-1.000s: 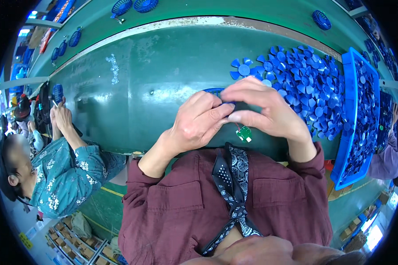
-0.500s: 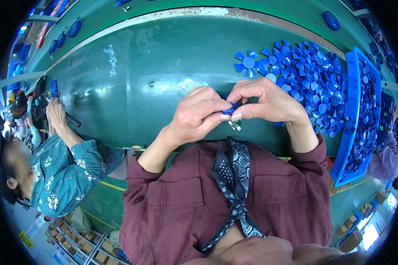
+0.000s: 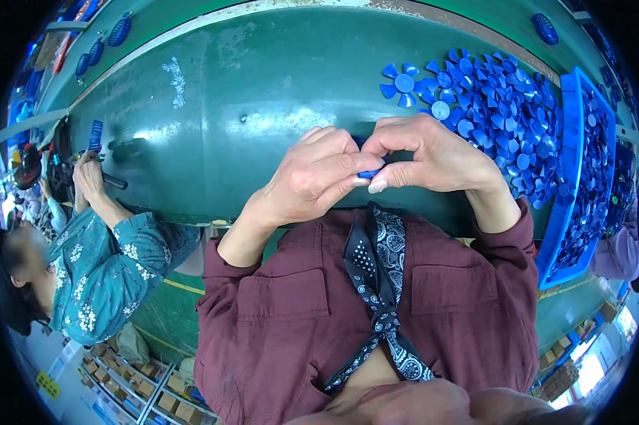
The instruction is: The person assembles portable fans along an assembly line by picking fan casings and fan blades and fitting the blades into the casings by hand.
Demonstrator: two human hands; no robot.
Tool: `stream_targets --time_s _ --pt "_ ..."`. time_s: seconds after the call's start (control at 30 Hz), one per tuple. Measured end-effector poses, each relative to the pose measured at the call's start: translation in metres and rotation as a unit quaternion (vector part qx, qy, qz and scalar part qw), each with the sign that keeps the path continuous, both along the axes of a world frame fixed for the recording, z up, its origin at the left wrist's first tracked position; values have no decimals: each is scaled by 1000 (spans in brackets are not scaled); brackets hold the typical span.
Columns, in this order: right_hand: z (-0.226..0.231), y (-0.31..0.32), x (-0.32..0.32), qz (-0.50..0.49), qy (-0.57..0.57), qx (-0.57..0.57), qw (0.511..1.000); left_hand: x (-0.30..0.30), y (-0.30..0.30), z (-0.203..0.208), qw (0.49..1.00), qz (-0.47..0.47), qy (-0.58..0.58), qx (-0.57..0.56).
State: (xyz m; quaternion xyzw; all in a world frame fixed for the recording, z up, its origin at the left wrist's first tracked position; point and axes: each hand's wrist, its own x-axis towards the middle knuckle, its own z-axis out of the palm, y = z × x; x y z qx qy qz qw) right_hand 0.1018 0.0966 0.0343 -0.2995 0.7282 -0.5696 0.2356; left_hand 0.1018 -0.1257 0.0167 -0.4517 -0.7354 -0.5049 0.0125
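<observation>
In front of my chest, over the near edge of the green table [image 3: 263, 85], both hands meet on a small blue plastic part [image 3: 369, 173]. The fingers of my left hand [image 3: 316, 173] are pinched round its left side. My right hand [image 3: 429, 152] grips it from the right with thumb and forefinger. Most of the part is hidden by the fingers, so its full shape cannot be made out. Beyond my right hand lies a big heap of blue fan blades [image 3: 507, 106], with one single fan blade [image 3: 404, 83] at its left edge.
A blue crate [image 3: 571, 184] filled with small blue parts stands at the right. Small clear pieces [image 3: 174, 81] lie at the far left. A co-worker [image 3: 110, 262] at the left handles a blue item. Behind a pale ledge, a green strip carries blue fan grilles [image 3: 545, 28].
The metal and green piece that showed below my fingers is now out of sight. Both hands still hold the blue part. The whole view has shifted slightly.
</observation>
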Motion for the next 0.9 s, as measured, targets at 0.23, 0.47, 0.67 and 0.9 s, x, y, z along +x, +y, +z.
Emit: stream_targets --time_s 0.23,0.47,0.67,0.9 --pt "18 -4 21 -170 121 17 978 13 -5 4 990 96 -78 66" --pt "1 -31 45 -269 372 103 882 19 -4 -1 985 132 -92 66" --pt "11 -24 39 -244 414 125 868 16 -13 3 980 129 -126 89" --pt "16 -22 34 -247 397 110 877 13 -13 4 971 111 -172 124"
